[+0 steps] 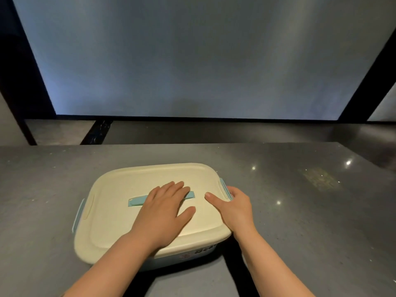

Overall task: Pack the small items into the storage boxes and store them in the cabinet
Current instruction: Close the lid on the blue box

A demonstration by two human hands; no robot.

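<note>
on the grey worktop (300, 200), close to its near edge and a little left of centre, sits a storage box (188, 256) with a cream lid (120, 219) closed over it. the box is turned slightly, so its right end lies farther from the camera than its left. a pale blue handle strip (136, 202) lies flat across the middle of the lid, and pale blue latches show at both short ends: the left latch (77, 217) and the right latch (224, 186). some printing shows on the box's near side wall, too blurred to read.

the left hand (162, 213) lies palm down on the lid, its fingers (175, 187) straight and spread over the right part of the handle strip, holding nothing. the right hand (234, 207) is at the right end of the box; its thumb (214, 200) rests on top of the lid while its other fingers curl around the lid's edge by the right latch, their tips hidden.

behind the worktop stands a large dull blue-grey panel (192, 61) in a dark frame.
</note>
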